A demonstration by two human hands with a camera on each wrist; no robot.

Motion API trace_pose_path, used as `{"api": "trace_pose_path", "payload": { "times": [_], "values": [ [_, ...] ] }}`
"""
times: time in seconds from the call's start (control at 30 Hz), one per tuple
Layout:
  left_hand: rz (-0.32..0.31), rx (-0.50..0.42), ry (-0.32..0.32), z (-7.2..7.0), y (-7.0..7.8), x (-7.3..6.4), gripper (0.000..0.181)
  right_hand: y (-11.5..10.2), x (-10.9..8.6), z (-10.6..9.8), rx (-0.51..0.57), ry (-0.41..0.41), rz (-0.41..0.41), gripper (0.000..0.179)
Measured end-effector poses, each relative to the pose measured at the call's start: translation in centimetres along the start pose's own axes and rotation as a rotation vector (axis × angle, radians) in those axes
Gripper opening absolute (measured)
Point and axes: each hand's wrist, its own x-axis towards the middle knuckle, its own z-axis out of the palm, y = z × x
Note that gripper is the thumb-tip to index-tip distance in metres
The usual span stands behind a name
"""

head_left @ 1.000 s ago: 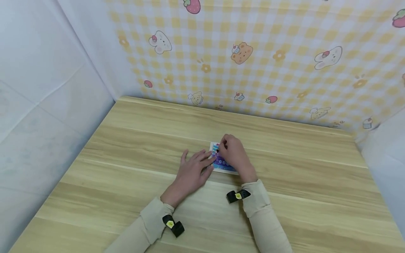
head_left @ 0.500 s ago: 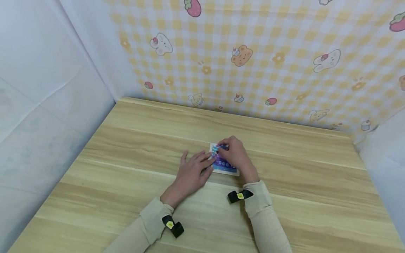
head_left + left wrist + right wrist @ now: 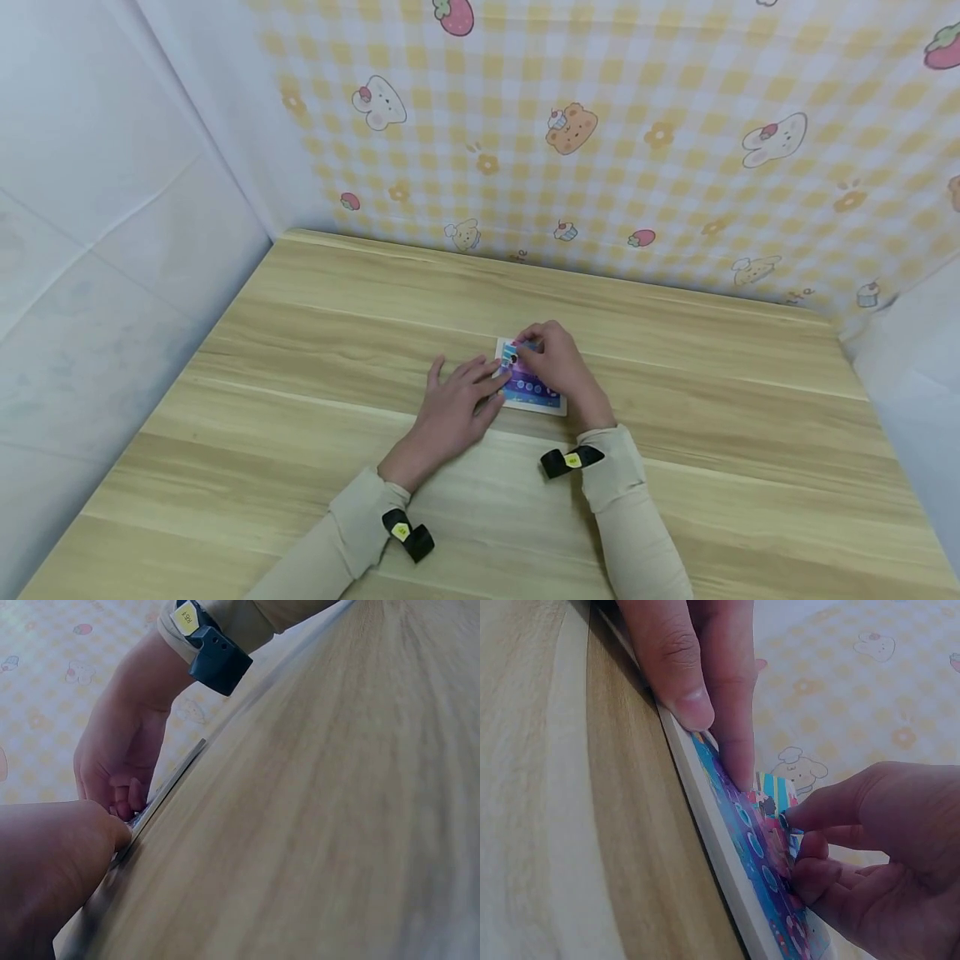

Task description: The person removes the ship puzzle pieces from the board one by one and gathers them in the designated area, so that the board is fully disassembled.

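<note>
A small, flat picture board (image 3: 534, 388) with a white rim and a blue and purple print lies on the wooden table. My left hand (image 3: 453, 408) rests at its left side, fingers spread. In the right wrist view, the left thumb (image 3: 694, 709) presses the rim and a finger touches the print. My right hand (image 3: 561, 365) bends over the upper part of the board, index finger and thumb down at the print. In the right wrist view, those fingertips (image 3: 793, 819) meet a striped, brightly coloured area (image 3: 778, 793); whether they pinch a loose piece is unclear.
The wooden table (image 3: 720, 467) stretches around both hands. At its back hangs a yellow checked cloth (image 3: 487, 108) with cartoon prints, and a white sheet (image 3: 97, 250) covers the left side. Black straps (image 3: 408, 535) with yellow tags sit on both sleeves.
Since one second ago, my right hand has shifted slightly right and its index finger has opened away from the thumb, uncovering more of the board. My left hand stays in place.
</note>
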Motion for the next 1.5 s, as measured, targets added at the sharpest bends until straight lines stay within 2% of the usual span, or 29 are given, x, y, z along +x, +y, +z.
{"api": "trace_pose_path", "payload": {
  "times": [0.37,0.5,0.63,0.73,0.9,1.03,1.13,1.27,1.5],
  "values": [
    [0.020,-0.010,0.010,-0.1,0.8,0.3,0.039,-0.3,-0.7,-1.3,0.042,-0.015,0.022,0.015],
    [0.035,-0.004,0.007,-0.4,0.9,0.5,0.040,-0.6,-1.0,-2.5,0.065,-0.018,-0.027,0.013],
    [0.045,0.002,0.026,-0.8,0.9,0.8,0.040,-0.8,-1.5,-4.3,0.082,0.039,-0.100,0.015],
    [0.047,-0.007,0.025,-1.0,0.9,0.9,0.040,-0.3,-2.3,-5.9,0.097,0.077,-0.116,0.019],
    [0.050,-0.013,0.022,-0.7,0.7,0.8,0.041,2.1,-4.2,-8.1,0.107,0.094,-0.027,0.022],
    [0.042,-0.007,0.028,-0.4,0.4,0.3,0.041,4.4,-5.7,-9.0,0.091,0.078,0.073,0.021],
    [0.038,-0.006,0.033,-0.3,0.2,-0.2,0.042,5.6,-6.5,-9.4,0.087,0.072,0.114,0.021],
    [0.032,-0.001,0.032,-0.3,0.1,-0.5,0.042,6.6,-6.8,-9.6,0.072,0.063,0.131,0.019],
    [0.024,-0.016,0.010,-0.1,0.2,-0.4,0.043,7.9,-6.5,-9.4,0.014,0.049,0.112,0.018]
  ]
}}
